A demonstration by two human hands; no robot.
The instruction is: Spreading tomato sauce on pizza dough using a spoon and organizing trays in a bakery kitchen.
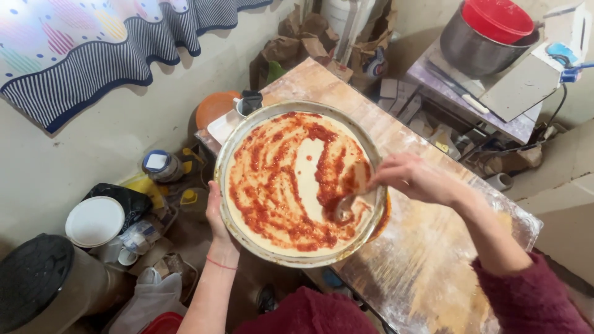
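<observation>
Left hand [218,218] cupped under the rim of a round metal pan [230,216] of sauced dough [309,167], right hand [413,178] pinching a spoon [349,196] over the red sauce, floured wooden table [433,260] beneath, orange bowl [213,106] and white tray [223,127] just behind the pan.

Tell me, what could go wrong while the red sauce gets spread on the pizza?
The left hand holds the round metal pan up from beneath, partly off the floury table; it could tip and slide off. The right hand pushes a spoon near the rim, so sauce might spill over the edge or the dough might tear.
</observation>
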